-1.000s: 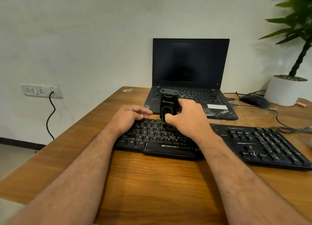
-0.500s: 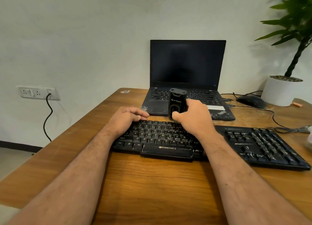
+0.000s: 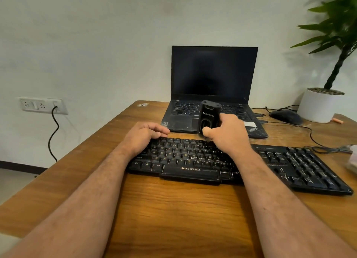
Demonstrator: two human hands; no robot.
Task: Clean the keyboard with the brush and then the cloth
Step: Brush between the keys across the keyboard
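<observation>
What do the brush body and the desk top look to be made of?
The brush, gripped by the right hand: black matte plastic by its look, a smooth moulded shell with a printed white logo. The desk: wood or a wood-look laminate, brown with wavy grain lines and a soft sheen; the picture cannot settle which.

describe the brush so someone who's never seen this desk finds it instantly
On the wooden desk, find the open laptop at the back and the black keyboard in front of it. Between them, over the keyboard's top row, the right hand grips the brush. It is the only upright thing there: a stubby black block with white lettering on its face.
</observation>
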